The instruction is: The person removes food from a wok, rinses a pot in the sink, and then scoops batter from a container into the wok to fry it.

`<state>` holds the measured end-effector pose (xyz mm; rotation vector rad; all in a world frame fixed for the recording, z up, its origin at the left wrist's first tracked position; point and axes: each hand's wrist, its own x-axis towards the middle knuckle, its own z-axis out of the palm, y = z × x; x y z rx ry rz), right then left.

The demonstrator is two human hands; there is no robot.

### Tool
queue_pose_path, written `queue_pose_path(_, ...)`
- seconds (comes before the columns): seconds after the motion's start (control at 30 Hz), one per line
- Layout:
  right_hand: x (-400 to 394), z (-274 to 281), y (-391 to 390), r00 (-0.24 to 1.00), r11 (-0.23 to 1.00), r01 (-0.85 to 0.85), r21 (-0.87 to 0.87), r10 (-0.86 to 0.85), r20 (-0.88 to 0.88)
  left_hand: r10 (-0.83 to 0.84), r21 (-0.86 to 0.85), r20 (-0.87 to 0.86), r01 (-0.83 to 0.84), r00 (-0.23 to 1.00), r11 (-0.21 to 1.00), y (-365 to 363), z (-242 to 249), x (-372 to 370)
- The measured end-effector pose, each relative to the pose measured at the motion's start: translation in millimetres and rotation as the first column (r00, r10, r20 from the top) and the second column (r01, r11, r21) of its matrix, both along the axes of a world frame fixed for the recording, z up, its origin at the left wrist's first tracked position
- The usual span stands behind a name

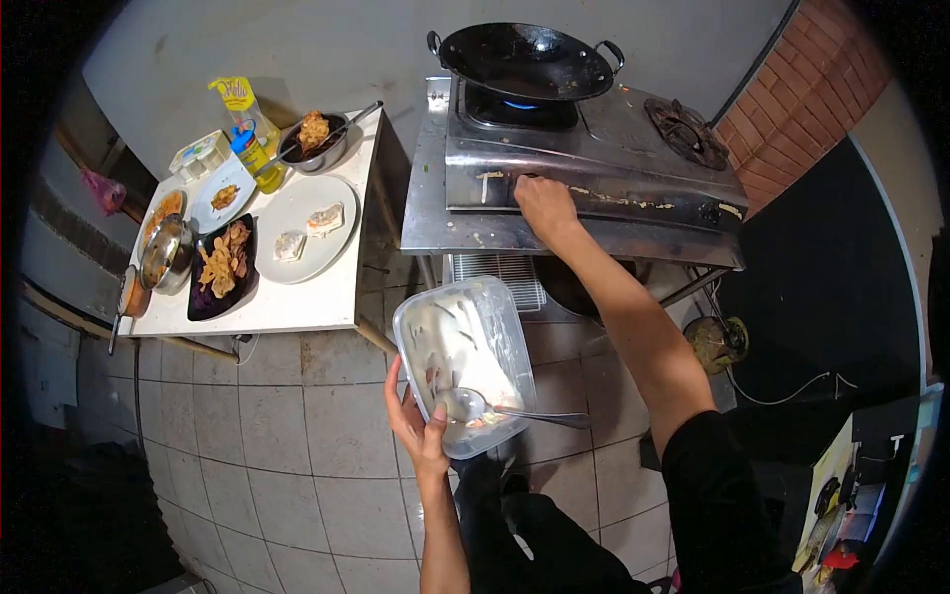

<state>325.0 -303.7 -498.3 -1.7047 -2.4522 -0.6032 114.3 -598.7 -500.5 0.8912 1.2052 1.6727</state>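
My left hand [424, 436] grips a clear plastic container [522, 368] by its near left side, tilted toward me. A creamy white residue coats the inside. A metal spoon [539, 417] rests in it, its bowl by my thumb and its handle sticking out over the right rim. My right hand [545, 206] reaches to the front panel of the gas stove [614, 168], fingers closed around the left control knob, which they mostly hide. Above, a black wok [524, 61] sits on the left burner, where a blue flame [520, 105] shows.
At left, a white table [336, 287] carries a white plate [297, 265] with two pale coated pieces, a dark dish [247, 282] of fried food, a metal bowl [332, 156], an oil pouch [234, 95] and a blue-capped bottle [259, 163]. A bare burner [683, 134] is at the stove's right.
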Motion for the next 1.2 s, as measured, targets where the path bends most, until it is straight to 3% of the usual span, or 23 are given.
queue_pose_path(0.8, -6.2, 10.0, -6.6, 0.978, 0.992, 0.076, -0.106, -0.095, -0.186, -0.039, 0.013, 0.011, 0.039, 0.999, 0.999, 15.1, 7.8, 2.2)
queue_pose_path(1.2, -4.9, 7.3, -6.1, 0.982, 0.994, 0.062, -0.089, -0.076, -0.171, -0.038, 0.011, 0.005, 0.038, 0.999, 0.999, 17.4, 10.3, 3.8)
